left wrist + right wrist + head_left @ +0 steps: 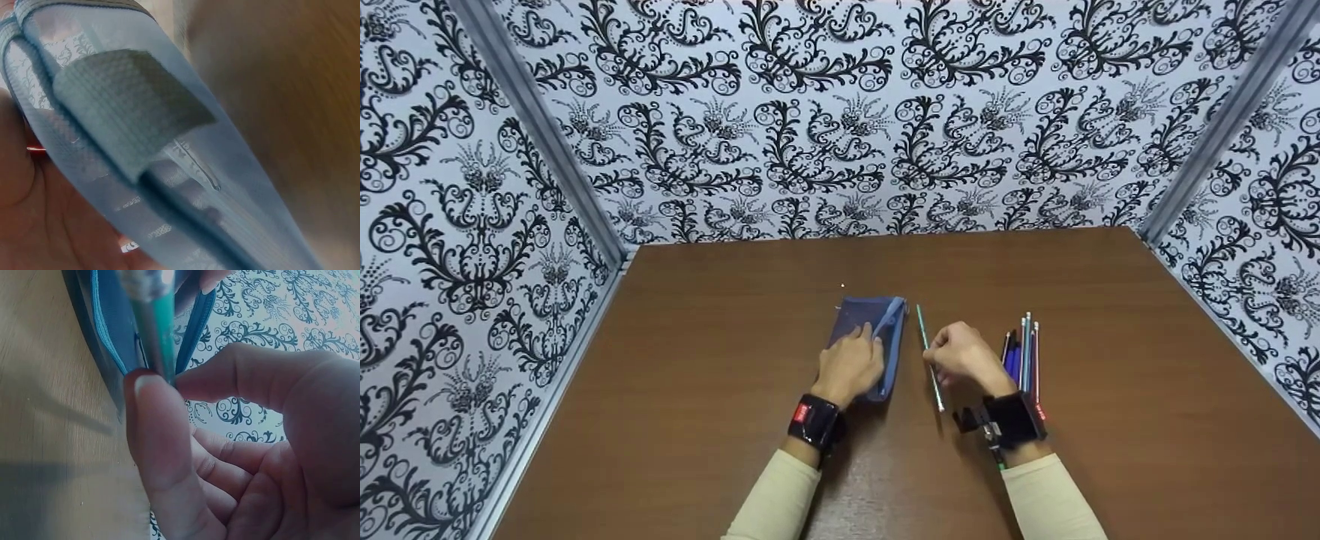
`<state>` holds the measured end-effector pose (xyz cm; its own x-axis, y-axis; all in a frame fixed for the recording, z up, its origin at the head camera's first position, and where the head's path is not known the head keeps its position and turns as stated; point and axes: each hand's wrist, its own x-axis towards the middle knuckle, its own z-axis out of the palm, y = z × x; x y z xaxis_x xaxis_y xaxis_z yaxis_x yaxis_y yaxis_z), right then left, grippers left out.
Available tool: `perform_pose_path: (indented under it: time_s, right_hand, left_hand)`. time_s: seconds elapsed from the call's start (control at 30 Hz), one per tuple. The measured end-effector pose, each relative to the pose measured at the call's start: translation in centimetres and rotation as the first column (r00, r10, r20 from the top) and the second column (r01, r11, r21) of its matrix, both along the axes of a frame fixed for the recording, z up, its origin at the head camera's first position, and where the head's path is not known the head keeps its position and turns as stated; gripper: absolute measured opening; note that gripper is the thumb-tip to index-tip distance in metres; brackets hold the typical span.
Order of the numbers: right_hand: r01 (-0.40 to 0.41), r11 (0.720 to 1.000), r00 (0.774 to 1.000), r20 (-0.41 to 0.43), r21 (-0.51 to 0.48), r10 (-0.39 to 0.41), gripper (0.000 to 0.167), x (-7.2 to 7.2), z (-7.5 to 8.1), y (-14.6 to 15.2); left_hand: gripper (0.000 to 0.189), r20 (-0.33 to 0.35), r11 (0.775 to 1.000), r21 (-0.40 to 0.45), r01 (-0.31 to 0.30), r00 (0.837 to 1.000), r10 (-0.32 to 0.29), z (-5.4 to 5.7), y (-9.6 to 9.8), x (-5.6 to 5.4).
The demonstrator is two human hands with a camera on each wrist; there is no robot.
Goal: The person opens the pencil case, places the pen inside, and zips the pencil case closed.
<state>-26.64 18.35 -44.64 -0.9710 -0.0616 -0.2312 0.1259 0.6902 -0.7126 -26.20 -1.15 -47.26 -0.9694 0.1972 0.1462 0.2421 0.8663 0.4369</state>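
Observation:
A blue see-through zip pencil case [894,349] lies in the middle of the table, its zip side facing right. My left hand [851,367] holds it from above, with fingertips at the edge of its opening. The left wrist view shows the case's mesh and a fabric tab [124,107] close up, the palm behind. To the right of the case, my right hand [960,356] pinches a green pencil [937,390] between thumb and index finger. In the right wrist view the pencil [160,332] has a metal-banded end towards the camera, and the parted zip opening [109,337] lies beyond.
Several pencils and pens [1024,356] lie side by side to the right, partly hidden by the right wrist. The brown table [720,337] is enclosed by patterned walls [840,112] at the back and sides. Both wrists wear black camera straps [815,421].

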Motion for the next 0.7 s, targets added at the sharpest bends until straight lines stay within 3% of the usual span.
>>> perform_pose_path:
  time_s: [0.7]
  right_hand:
    - [-0.036,0.996,0.999,0.009,-0.079,0.037,0.009,0.37,-0.06,-0.56]
  left_hand:
    - [0.054,0.075,0.997,0.073,0.041,0.996,-0.047,0.20,0.19,0.05]
